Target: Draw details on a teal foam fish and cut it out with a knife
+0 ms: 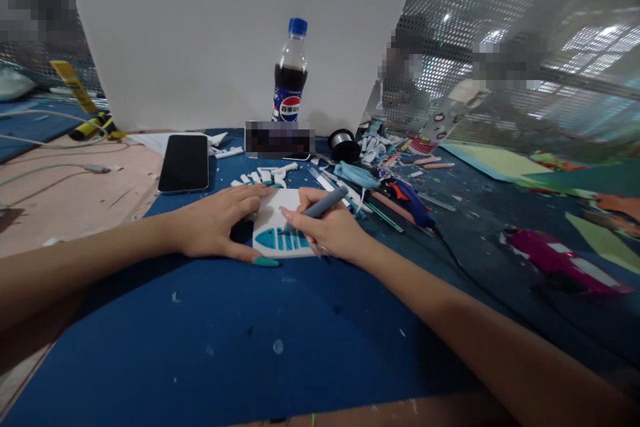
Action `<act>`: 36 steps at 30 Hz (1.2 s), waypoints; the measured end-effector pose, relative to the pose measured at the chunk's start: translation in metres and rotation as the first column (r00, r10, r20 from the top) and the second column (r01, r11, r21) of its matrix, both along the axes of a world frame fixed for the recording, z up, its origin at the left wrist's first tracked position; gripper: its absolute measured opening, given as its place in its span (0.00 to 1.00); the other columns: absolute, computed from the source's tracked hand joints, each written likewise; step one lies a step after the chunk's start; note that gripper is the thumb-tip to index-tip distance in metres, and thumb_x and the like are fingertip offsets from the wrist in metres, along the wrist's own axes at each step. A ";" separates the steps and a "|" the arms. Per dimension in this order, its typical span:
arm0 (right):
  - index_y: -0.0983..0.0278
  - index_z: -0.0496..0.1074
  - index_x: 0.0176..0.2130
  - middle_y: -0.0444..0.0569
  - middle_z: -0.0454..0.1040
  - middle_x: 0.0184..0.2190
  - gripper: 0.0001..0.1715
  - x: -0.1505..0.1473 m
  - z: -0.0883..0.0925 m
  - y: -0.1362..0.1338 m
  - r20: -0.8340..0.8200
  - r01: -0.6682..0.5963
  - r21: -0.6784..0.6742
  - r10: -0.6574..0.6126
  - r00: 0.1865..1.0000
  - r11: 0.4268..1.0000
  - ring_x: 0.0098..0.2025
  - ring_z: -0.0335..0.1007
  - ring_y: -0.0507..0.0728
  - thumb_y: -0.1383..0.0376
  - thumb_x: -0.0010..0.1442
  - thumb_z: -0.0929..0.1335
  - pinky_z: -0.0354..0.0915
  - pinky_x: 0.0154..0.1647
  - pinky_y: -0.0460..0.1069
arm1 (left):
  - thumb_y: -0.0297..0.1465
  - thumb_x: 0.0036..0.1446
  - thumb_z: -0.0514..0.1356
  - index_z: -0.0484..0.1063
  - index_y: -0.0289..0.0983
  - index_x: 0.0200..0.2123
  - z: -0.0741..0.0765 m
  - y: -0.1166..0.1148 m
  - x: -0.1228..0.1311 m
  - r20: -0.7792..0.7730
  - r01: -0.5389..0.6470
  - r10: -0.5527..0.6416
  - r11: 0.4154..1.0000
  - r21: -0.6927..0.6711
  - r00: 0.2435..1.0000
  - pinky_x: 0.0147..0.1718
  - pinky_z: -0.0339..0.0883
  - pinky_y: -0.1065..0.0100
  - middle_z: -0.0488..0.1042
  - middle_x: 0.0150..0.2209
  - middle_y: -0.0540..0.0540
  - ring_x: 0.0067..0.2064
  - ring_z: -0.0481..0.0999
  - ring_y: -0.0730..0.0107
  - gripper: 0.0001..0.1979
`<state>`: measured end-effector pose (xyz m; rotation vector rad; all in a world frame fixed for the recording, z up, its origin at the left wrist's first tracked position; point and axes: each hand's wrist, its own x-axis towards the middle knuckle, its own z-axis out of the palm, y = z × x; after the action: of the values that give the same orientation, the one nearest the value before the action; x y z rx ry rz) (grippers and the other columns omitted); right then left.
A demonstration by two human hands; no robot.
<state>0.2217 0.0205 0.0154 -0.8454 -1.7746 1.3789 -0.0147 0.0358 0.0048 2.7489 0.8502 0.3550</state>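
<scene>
1. Nearest the camera, both forearms reach over the blue mat (pixel 200 333), which is speckled with small white flecks.
2. The left hand (pixel 215 230) lies flat with its fingers spread. The thumb runs along the lower edge of the white piece (pixel 280 208) and the fingertips press on its left side, pinning it to the mat.
3. The right hand (pixel 333 233) pinches a grey tool (pixel 325 203) between thumb and forefingers. The other fingers are curled under, and the tip is down on the teal fish (pixel 277 239). I cannot tell whether the tool is a marker or a blade.
4. The white piece lies mid-mat between the two hands. The fish's head and several ribs already show in teal along the lower edge. Its tail end is hidden under the right hand, and the upper part is bare white, so the work looks partly done.
5. Just beyond, white offcuts (pixel 265 175) are scattered on the mat, which suggests some cutting is already finished. A phone (pixel 184 162) lies face up to the left and a glue gun (pixel 410 200) lies to the right.
6. Farthest back, a cola bottle (pixel 290 73) stands upright against a white board (pixel 225 27), with a dark spool (pixel 343 143) beside it.
</scene>
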 end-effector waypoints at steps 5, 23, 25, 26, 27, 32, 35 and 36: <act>0.61 0.55 0.22 0.31 0.56 0.11 0.24 0.000 0.000 -0.002 0.003 -0.020 -0.001 0.020 1.000 1.000 0.11 0.54 0.44 0.63 0.57 0.73 0.53 0.10 0.41 | 0.56 0.56 0.59 0.63 0.36 0.43 0.001 -0.001 0.000 -0.017 -0.005 0.005 1.000 -0.010 1.000 0.60 0.55 0.46 0.56 0.66 0.27 0.66 0.57 0.42 0.28; 0.62 0.56 0.22 0.33 0.57 0.13 0.24 0.001 0.002 0.000 0.049 -0.056 0.041 0.054 0.997 0.998 0.12 0.56 0.44 0.64 0.58 0.72 0.53 0.11 0.41 | 0.59 0.54 0.57 0.66 0.36 0.40 -0.007 0.001 -0.002 0.018 -0.029 0.029 0.999 0.035 0.999 0.59 0.57 0.48 0.58 0.65 0.30 0.65 0.59 0.44 0.30; 0.62 0.55 0.22 0.33 0.56 0.13 0.23 0.002 0.002 0.000 0.063 -0.049 0.047 0.046 0.997 0.998 0.12 0.56 0.44 0.65 0.59 0.71 0.53 0.11 0.41 | 0.60 0.54 0.57 0.66 0.37 0.41 -0.009 0.001 -0.002 0.030 -0.031 0.029 0.999 0.044 0.999 0.59 0.57 0.48 0.58 0.65 0.30 0.65 0.58 0.43 0.31; 0.61 0.54 0.22 0.32 0.56 0.13 0.23 0.003 0.003 0.000 0.068 -0.045 0.043 0.042 0.997 0.998 0.12 0.56 0.44 0.65 0.59 0.71 0.53 0.11 0.41 | 0.60 0.54 0.57 0.65 0.37 0.41 -0.010 0.001 -0.002 0.028 -0.030 0.028 0.999 0.043 0.999 0.59 0.58 0.47 0.58 0.65 0.30 0.65 0.58 0.42 0.31; 0.61 0.54 0.22 0.32 0.55 0.12 0.23 0.003 0.003 0.000 0.070 -0.037 0.034 0.035 0.997 0.999 0.12 0.55 0.44 0.65 0.60 0.70 0.53 0.12 0.41 | 0.60 0.54 0.57 0.65 0.36 0.40 -0.009 0.001 -0.002 0.021 -0.028 0.027 0.999 0.037 0.999 0.58 0.58 0.46 0.58 0.65 0.29 0.65 0.58 0.41 0.31; 0.61 0.53 0.23 0.31 0.53 0.12 0.24 0.002 0.003 -0.002 0.055 -0.015 -0.015 0.016 0.998 1.000 0.11 0.55 0.45 0.64 0.58 0.71 0.54 0.11 0.41 | 0.57 0.54 0.59 0.65 0.37 0.40 -0.003 0.000 -0.002 0.002 -0.019 0.019 1.000 0.020 1.000 0.58 0.59 0.45 0.58 0.65 0.29 0.66 0.58 0.41 0.28; 0.61 0.54 0.22 0.32 0.55 0.13 0.25 0.002 0.003 -0.003 0.018 -0.039 -0.005 0.039 0.999 0.999 0.11 0.56 0.45 0.63 0.56 0.73 0.55 0.11 0.41 | 0.57 0.55 0.59 0.65 0.36 0.40 -0.002 0.000 -0.001 -0.006 -0.015 0.015 1.000 0.010 1.000 0.59 0.58 0.45 0.57 0.66 0.28 0.66 0.57 0.41 0.28; 0.61 0.55 0.22 0.32 0.55 0.13 0.24 0.002 0.003 -0.004 0.018 -0.050 0.002 0.050 0.999 0.999 0.12 0.57 0.45 0.63 0.56 0.73 0.56 0.10 0.41 | 0.57 0.55 0.59 0.66 0.36 0.40 -0.002 0.000 -0.001 -0.008 -0.019 0.019 1.000 0.009 1.000 0.59 0.58 0.45 0.57 0.66 0.27 0.66 0.57 0.41 0.29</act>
<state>0.2235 0.0170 0.0183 -0.8201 -1.8220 1.4045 -0.0161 0.0356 0.0030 2.7538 0.8787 0.3529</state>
